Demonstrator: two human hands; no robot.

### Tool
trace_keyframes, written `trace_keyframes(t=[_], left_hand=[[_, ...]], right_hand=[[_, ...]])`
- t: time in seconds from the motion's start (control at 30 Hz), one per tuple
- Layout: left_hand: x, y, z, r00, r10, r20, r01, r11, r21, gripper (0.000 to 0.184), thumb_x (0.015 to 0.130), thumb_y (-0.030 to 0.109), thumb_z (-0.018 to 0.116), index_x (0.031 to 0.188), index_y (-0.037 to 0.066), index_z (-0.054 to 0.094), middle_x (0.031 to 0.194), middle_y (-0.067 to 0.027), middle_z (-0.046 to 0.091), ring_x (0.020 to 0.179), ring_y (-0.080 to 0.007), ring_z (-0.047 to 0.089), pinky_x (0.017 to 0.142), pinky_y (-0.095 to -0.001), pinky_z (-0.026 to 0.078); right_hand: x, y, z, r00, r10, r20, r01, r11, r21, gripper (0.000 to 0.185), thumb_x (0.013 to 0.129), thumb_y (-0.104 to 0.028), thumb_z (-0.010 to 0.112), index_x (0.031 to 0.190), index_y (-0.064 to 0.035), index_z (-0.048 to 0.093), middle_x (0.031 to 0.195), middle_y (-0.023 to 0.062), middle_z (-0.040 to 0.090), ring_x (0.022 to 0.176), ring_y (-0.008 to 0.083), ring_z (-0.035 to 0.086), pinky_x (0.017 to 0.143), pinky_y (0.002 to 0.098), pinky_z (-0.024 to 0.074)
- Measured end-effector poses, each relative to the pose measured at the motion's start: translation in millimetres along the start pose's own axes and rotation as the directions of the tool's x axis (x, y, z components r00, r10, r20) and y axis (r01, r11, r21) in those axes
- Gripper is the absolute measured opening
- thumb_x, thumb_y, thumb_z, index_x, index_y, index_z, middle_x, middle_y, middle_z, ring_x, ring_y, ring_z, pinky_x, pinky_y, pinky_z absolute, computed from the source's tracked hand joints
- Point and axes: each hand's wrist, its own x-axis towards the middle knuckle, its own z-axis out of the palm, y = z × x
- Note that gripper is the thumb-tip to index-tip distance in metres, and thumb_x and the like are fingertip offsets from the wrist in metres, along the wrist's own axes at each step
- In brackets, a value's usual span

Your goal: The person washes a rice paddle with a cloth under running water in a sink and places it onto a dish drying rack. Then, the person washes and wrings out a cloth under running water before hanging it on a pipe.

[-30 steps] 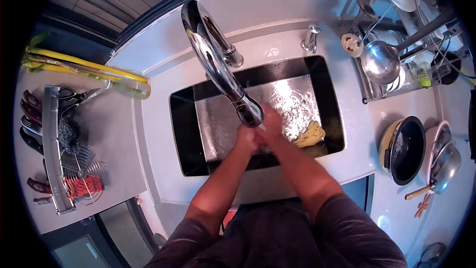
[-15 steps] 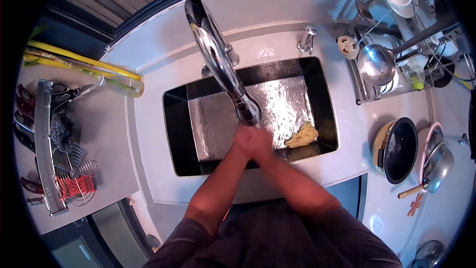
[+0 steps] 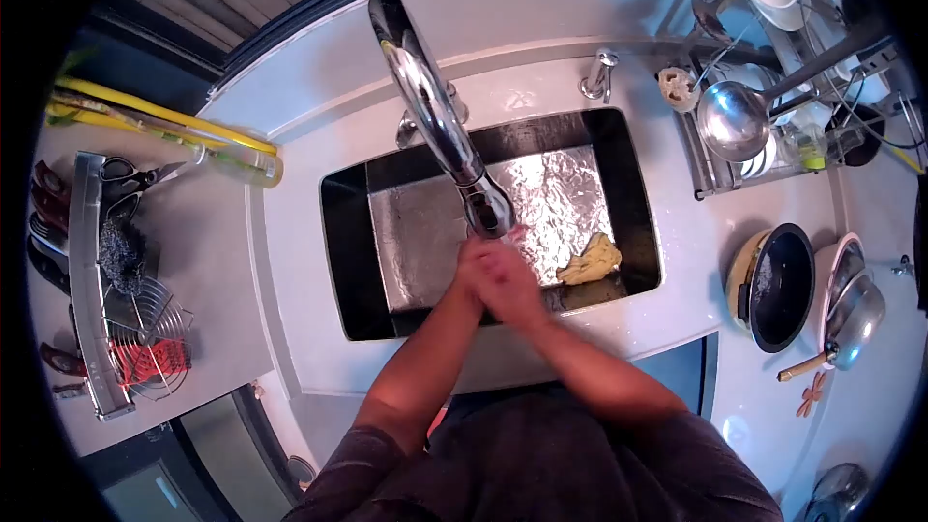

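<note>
My left hand (image 3: 471, 269) and my right hand (image 3: 512, 288) are pressed together below the spout of the chrome faucet (image 3: 422, 87), over the near part of the sink (image 3: 416, 232). The right hand lies partly across the left one. Their fingers overlap, blur and are partly hidden, so whether either is open or closed does not show. No object can be made out between them. To their right, a crumpled yellow cloth (image 3: 592, 261) rests on the wet sink floor, apart from both hands.
A small chrome dispenser (image 3: 599, 75) stands behind the sink. On the right are a dish rack with a ladle (image 3: 735, 121) and a dark pot (image 3: 781, 288). At left, a metal rack (image 3: 92, 280) holds scissors and utensils, near a glass vase (image 3: 256, 166) with yellow stalks.
My right hand has shifted slightly right and down against the left, exposing more of its back. The hands stay together under the faucet. The cloth lies where it was.
</note>
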Motion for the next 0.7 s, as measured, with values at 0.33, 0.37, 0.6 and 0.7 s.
trace_keyframes(t=[0.33,0.37,0.6,0.7], left_hand=[[-90.8,51.6,161.4,0.921,0.377,-0.103,-0.279,0.82,0.5,0.029,0.097,0.019,0.063,0.12,0.001,0.061,0.104,-0.0071,0.065,0.092,-0.017,0.065,0.074,-0.0326,0.054],[-89.3,54.3,159.6,0.942,0.32,-0.105,-0.253,0.878,0.406,0.031,0.096,0.018,0.065,0.122,0.001,0.059,0.106,-0.0075,0.064,0.093,-0.0182,0.065,0.076,-0.0336,0.054],[-109.1,50.3,175.7,0.988,0.113,0.11,-0.135,0.967,0.218,0.053,0.086,0.006,0.074,0.133,0.001,0.052,0.114,-0.0102,0.065,0.1,-0.0239,0.067,0.088,-0.0379,0.055],[-102.8,54.5,150.2,0.943,0.318,0.095,-0.299,0.69,0.659,0.013,0.085,0.007,0.072,0.097,0.0,0.071,0.078,-0.0051,0.068,0.074,-0.0125,0.067,0.066,-0.0267,0.054]], right_hand=[[102.0,90.0,-53.5,0.938,0.04,-0.345,-0.296,0.612,-0.733,0.043,0.094,-0.041,0.054,0.107,-0.0008,0.062,0.122,0.0233,0.058,0.116,0.0407,0.054,0.097,0.0476,0.0444],[96.1,105.1,-61.0,0.858,0.179,-0.482,-0.503,0.487,-0.714,0.046,0.092,-0.039,0.057,0.113,0.0017,0.061,0.129,0.025,0.054,0.12,0.0416,0.051,0.1,0.0473,0.0431],[10.4,-9.7,-60.7,0.974,-0.228,-0.001,0.223,0.95,-0.218,0.05,0.083,0.005,0.062,0.131,-0.0014,0.05,0.126,0.0188,0.055,0.118,0.0299,0.055,0.102,0.0367,0.0444],[30.9,9.5,-78.0,0.995,-0.056,0.078,0.063,0.994,-0.085,0.044,0.086,0.012,0.055,0.127,-0.0016,0.051,0.118,0.0095,0.062,0.103,0.0163,0.061,0.09,0.0278,0.0498]])
